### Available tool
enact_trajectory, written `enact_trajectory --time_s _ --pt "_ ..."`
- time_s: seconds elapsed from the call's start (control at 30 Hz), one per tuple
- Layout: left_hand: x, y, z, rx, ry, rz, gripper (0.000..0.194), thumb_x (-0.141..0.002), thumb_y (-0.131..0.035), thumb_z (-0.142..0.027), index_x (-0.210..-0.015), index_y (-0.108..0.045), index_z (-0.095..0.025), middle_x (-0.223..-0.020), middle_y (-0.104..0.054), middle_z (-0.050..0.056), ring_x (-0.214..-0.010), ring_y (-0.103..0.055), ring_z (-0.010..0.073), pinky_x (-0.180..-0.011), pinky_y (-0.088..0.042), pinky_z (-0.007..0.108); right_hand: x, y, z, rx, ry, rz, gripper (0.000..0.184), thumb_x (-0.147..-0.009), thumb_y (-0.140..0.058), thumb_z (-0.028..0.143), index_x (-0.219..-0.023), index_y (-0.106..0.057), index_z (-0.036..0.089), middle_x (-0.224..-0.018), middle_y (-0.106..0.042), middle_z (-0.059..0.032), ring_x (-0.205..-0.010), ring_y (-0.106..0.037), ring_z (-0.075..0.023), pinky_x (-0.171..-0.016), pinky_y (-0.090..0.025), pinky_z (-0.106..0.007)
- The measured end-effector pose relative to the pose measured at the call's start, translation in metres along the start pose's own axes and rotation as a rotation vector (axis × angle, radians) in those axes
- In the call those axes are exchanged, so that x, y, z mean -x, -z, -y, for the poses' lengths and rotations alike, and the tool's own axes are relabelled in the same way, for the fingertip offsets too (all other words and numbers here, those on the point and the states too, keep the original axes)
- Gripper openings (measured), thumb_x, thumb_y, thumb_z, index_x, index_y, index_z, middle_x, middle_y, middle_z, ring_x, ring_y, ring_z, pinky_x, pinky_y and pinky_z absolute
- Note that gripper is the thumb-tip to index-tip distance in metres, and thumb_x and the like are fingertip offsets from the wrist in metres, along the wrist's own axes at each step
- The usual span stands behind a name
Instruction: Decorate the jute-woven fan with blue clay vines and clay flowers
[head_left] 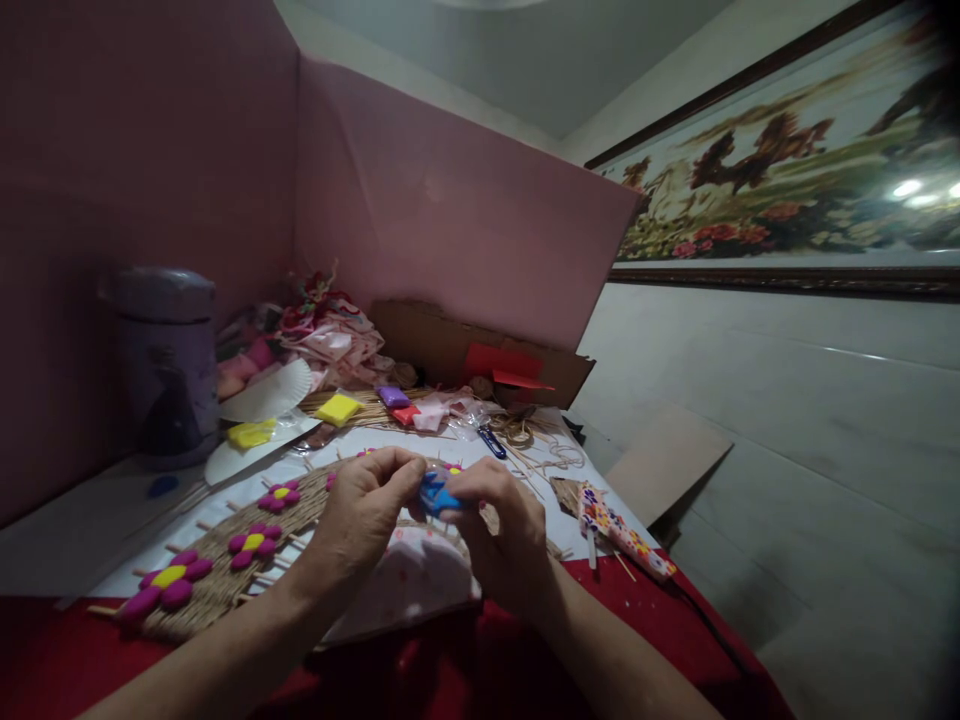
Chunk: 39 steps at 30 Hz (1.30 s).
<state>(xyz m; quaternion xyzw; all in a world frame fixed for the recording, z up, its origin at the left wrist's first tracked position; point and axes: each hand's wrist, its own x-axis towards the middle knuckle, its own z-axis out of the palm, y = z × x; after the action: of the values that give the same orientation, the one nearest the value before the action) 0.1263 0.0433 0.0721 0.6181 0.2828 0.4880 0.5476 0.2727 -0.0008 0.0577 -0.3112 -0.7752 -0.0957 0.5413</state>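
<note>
Between my two hands is a lump of blue modelling clay point(437, 496), with what looks like clear wrapping around it. My left hand point(367, 510) pinches its left side between thumb and fingers. On the other side, the fingers of my right hand point(506, 520) are closed on the clay. Below them lies a curved mat of woven twine point(217, 592) with thin sticks jutting from its edge. Magenta clay flowers point(169, 578) with yellow centres are set along it. A white padded cloth piece point(405, 590) with pinkish spots fills the inside of the curve, partly hidden by my hands.
A lilac flask point(169, 370) stands at the left. Behind the mat are yellow point(339, 408) and purple clay packets point(393, 397), a cloth pile point(337, 345) and a dark blue cutter point(491, 443). A flower-patterned glue gun point(626, 535) with a cord lies right.
</note>
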Motion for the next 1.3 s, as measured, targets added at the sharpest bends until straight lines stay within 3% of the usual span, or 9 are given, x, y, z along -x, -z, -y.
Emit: enact_trajectory --time_s 0.13,0.23,0.53,0.6,0.77,0.93,1.1,1.17,1.3 --pt "0.0010 -0.0001 0.0024 -0.028 -0.005 0.002 0.026 -0.076 -0.057 -0.037 -0.067 -0.059 -0.013 -0.059 -0.058 0.001 -0.056 -0.053 0.0135 -0.056 -0.043 0.027 0.0022 -0.0031 -0.0004 0.101 -0.225 -0.071 0.005 -0.086 -0.057 0.020 -0.091 -0.056 0.020 -0.075 -0.061 -0.0005 -0.064 -0.056 -0.0122 -0.060 -0.045 -0.025" --pt "0.0019 -0.0006 0.0037 -0.094 -0.024 -0.009 0.026 -0.077 -0.056 -0.038 -0.068 -0.059 -0.014 -0.060 -0.057 0.001 -0.057 -0.051 0.0128 -0.056 -0.042 0.026 0.0038 -0.0049 -0.0021 0.091 -0.315 -0.076 0.004 -0.088 -0.055 0.022 -0.089 -0.057 0.019 -0.072 -0.061 0.0002 -0.060 -0.056 -0.0114 -0.058 -0.044 -0.023" --pt "0.0008 -0.0006 0.0097 -0.155 -0.069 -0.013 0.025 -0.079 -0.055 -0.036 -0.067 -0.059 -0.014 -0.058 -0.056 0.000 -0.052 -0.048 0.0109 -0.049 -0.037 0.024 0.0005 -0.0055 -0.0026 0.269 -0.108 0.055 0.005 -0.087 -0.053 0.017 -0.089 -0.057 0.018 -0.077 -0.063 -0.0044 -0.073 -0.058 -0.0164 -0.065 -0.044 -0.027" --pt "0.0009 -0.0014 0.0100 -0.147 -0.067 0.005 0.025 -0.078 -0.056 -0.037 -0.069 -0.060 -0.014 -0.060 -0.057 0.001 -0.052 -0.048 0.0110 -0.048 -0.038 0.024 0.0020 -0.0063 -0.0036 0.278 -0.145 0.035 0.005 -0.087 -0.052 0.017 -0.088 -0.057 0.018 -0.075 -0.063 -0.0039 -0.070 -0.057 -0.0159 -0.063 -0.043 -0.027" --pt "0.0002 -0.0015 0.0062 0.010 0.071 0.061 0.027 -0.077 -0.056 -0.038 -0.073 -0.061 -0.012 -0.063 -0.058 0.002 -0.056 -0.049 0.0122 -0.053 -0.040 0.026 0.0057 -0.0058 -0.0065 0.036 -0.399 -0.094 0.006 -0.090 -0.049 0.023 -0.087 -0.054 0.019 -0.068 -0.059 0.0013 -0.057 -0.055 -0.0106 -0.054 -0.042 -0.022" --pt "-0.0007 -0.0002 0.0053 0.055 0.104 0.057 0.027 -0.075 -0.059 -0.038 -0.072 -0.061 -0.012 -0.064 -0.059 0.003 -0.058 -0.049 0.0124 -0.056 -0.039 0.026 0.0041 -0.0053 -0.0028 0.099 -0.351 -0.085 0.005 -0.087 -0.053 0.024 -0.086 -0.054 0.019 -0.069 -0.059 0.0008 -0.059 -0.055 -0.0112 -0.055 -0.043 -0.022" --pt "0.0008 -0.0031 0.0057 0.026 0.051 0.070 0.025 -0.075 -0.060 -0.037 -0.070 -0.061 -0.012 -0.062 -0.059 0.002 -0.054 -0.048 0.0120 -0.053 -0.038 0.026 0.0038 -0.0081 -0.0038 0.376 -0.159 0.030 0.007 -0.086 -0.049 0.017 -0.083 -0.055 0.019 -0.070 -0.058 -0.0032 -0.065 -0.054 -0.0158 -0.059 -0.041 -0.027" --pt "0.0007 -0.0034 0.0060 0.034 0.055 0.083 0.025 -0.075 -0.060 -0.037 -0.071 -0.060 -0.012 -0.061 -0.058 0.002 -0.053 -0.047 0.0120 -0.052 -0.037 0.026 0.0048 -0.0081 -0.0062 0.345 -0.191 0.024 0.007 -0.086 -0.049 0.017 -0.083 -0.054 0.019 -0.070 -0.058 -0.0026 -0.064 -0.054 -0.0156 -0.059 -0.041 -0.027" --pt "-0.0010 -0.0013 0.0073 0.081 0.103 0.099 0.026 -0.076 -0.060 -0.038 -0.072 -0.060 -0.012 -0.065 -0.060 0.003 -0.057 -0.049 0.0124 -0.055 -0.039 0.026 0.0056 -0.0053 -0.0096 0.115 -0.383 -0.073 0.006 -0.090 -0.047 0.022 -0.086 -0.051 0.019 -0.067 -0.057 0.0009 -0.057 -0.054 -0.0120 -0.054 -0.042 -0.023"
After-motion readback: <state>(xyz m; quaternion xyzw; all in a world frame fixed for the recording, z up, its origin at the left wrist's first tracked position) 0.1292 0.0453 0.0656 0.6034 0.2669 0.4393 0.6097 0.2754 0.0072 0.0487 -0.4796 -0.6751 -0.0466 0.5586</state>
